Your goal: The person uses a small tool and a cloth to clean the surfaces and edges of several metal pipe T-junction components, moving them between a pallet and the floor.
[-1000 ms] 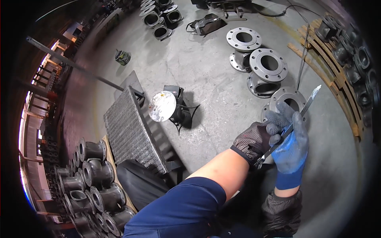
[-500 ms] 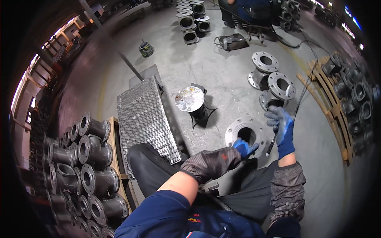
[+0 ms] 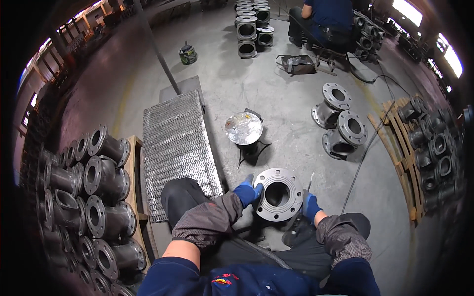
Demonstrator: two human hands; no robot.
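Note:
A grey flanged metal pipe body (image 3: 294,188) stands between my knees, its round drilled flange facing up around a dark bore. My left hand (image 3: 247,191), in a blue glove, grips the flange's left rim. On the opposite side, my gloved right hand (image 3: 311,207) is closed on a thin rod-like tool (image 3: 310,183). The tool's pale tip points up beside the rim; its kind I cannot make out. Part of the right hand's fingers is hidden beside the flange.
A round-topped stool (image 3: 244,129) stands ahead, right of a metal grating platform (image 3: 173,143). Two flanged bodies (image 3: 352,127) stand ahead right. Stacked castings (image 3: 111,217) line the left; more lie on a right pallet (image 3: 395,143). A co-worker (image 3: 328,19) sits beyond a bag (image 3: 298,64).
My right hand has come down from above the flange to its right side with the tool. My left hand has moved from the near rim to the left rim. The view has shifted.

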